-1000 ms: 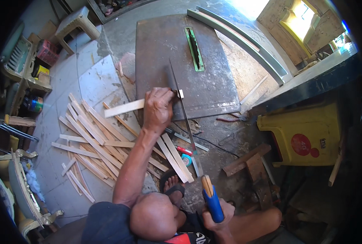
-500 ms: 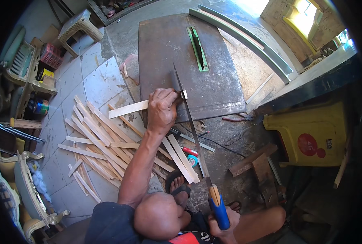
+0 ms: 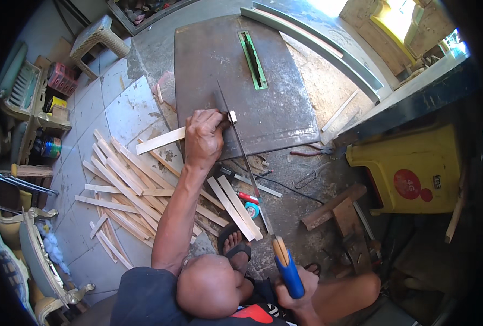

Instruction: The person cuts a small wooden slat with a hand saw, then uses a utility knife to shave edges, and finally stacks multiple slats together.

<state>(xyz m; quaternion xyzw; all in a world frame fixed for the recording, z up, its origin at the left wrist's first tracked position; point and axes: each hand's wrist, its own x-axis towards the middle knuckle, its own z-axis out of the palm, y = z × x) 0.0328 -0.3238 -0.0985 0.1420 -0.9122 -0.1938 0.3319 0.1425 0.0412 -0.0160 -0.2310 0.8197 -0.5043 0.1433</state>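
workshop floor: smooth pale tile at left, rough grey concrete elsewhere. we see the left hand closed down over a flat, pale wood strip, knuckles up, fingertips mostly hidden beside the handsaw. the right hand is wrapped round the saw's blue handle, fingers folded; tan wood shows at its upper end. we note the thin, tapering metal blade crossing the strip near its right end, a short squared stub showing beyond. strip overhangs the left edge of a dark, scuffed tabletop with a green-edged slot. farther out: loose slender strips piled on tile, a glossy yellow plastic stool.
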